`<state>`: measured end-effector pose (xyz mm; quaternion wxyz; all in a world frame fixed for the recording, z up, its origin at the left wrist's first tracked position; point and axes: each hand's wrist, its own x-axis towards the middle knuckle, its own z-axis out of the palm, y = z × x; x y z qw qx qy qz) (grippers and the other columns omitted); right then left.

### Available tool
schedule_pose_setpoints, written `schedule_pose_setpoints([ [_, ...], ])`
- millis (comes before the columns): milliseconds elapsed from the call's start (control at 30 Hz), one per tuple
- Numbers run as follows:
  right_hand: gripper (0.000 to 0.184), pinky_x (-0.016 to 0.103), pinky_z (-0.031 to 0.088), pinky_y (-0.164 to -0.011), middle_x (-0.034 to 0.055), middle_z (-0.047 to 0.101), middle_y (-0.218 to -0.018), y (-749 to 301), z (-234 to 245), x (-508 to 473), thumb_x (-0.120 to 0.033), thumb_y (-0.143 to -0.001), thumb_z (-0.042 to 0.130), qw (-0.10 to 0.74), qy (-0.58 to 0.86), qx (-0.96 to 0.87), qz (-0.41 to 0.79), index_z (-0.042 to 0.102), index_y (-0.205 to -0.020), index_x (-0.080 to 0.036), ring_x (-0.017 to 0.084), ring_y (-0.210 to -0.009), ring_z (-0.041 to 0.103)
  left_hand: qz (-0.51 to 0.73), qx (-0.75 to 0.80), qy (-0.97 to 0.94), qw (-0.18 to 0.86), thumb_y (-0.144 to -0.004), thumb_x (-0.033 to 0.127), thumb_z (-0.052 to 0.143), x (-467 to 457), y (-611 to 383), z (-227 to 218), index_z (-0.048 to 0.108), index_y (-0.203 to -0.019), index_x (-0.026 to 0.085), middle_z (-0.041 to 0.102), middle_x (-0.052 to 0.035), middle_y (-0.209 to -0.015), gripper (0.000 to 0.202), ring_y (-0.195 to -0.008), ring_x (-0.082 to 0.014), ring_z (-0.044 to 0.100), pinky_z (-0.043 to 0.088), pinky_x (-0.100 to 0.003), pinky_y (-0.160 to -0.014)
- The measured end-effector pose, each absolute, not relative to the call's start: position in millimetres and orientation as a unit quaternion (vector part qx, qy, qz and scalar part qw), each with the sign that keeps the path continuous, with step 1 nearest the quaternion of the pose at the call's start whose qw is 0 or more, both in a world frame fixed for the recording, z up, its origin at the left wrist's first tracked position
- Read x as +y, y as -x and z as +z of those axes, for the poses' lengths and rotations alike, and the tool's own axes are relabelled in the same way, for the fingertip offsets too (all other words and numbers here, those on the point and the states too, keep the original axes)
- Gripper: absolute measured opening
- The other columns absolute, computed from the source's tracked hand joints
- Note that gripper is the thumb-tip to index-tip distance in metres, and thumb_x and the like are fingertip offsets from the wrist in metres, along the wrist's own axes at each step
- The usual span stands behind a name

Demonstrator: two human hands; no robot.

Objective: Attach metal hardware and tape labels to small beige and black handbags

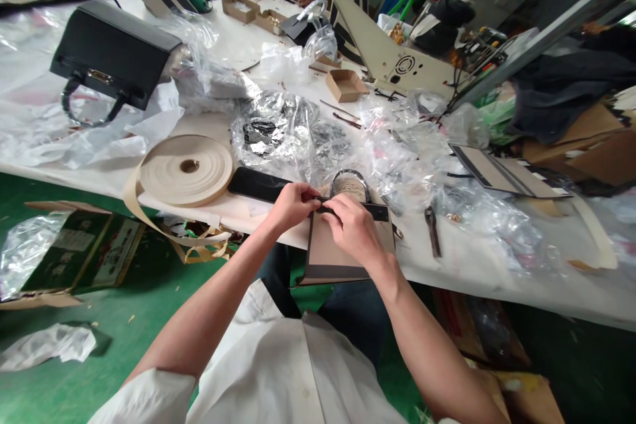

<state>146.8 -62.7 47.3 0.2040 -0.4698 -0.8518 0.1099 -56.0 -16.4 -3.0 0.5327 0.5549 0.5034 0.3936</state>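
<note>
In the head view, our left hand (pixel 294 204) and right hand (pixel 354 226) pinch the dark upper edge of a beige panel (pixel 330 256), fingers narrowed on it, its lower part overhanging the near side of the bench (pixel 417 268). Just beyond we see a dark ring (pixel 348 172); leftward, a beige tape roll (pixel 169 175) lies flat.

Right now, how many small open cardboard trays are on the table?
3: one tray at the far side, a second beside it, a third nearer, by the beige machine. Plastic may hide more.
</note>
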Motion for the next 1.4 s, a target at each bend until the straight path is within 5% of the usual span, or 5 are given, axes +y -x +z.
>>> schedule_pose_setpoints([
  [500,0.022,0.044,0.059,-0.103,0.0108,0.078,-0.117,-151.4,41.8,-57.5,-0.018,-0.109,0.065,0.228,0.462,-0.846,0.135,0.082,-0.120,-0.025,0.030,-0.112,0.073,0.388,0.490,-0.596,0.503,-0.080,0.029,0.080,-13.0,61.2,-10.2,0.086,-0.097,0.015,0.070,0.0000,-0.074,0.023,-0.070,-0.0170,0.060,0.044,-0.029,-0.067],
  [900,0.030,0.037,0.066,-0.086,0.0079,0.088,-0.108,-145.5,38.4,-62.7,-0.040,-0.101,0.077,0.382,0.562,-0.658,0.325,0.087,-0.124,-0.024,0.025,-0.088,0.081,0.379,0.487,-0.580,0.532,-0.080,0.027,0.082,-10.3,62.2,-11.0,0.086,-0.101,0.014,0.079,-0.0046,-0.083,0.025,-0.073,-0.0178,0.066,0.050,-0.028,-0.069],
  [1400,0.019,0.036,0.059,-0.086,0.0083,0.080,-0.101,-142.9,32.1,-58.1,-0.021,-0.106,0.070,0.347,0.506,-0.764,0.201,0.088,-0.112,-0.021,0.023,-0.090,0.075,0.376,0.497,-0.587,0.517,-0.080,0.030,0.083,-10.7,61.7,-11.6,0.087,-0.100,0.013,0.078,-0.0029,-0.080,0.026,-0.073,-0.0177,0.066,0.047,-0.028,-0.068],
])
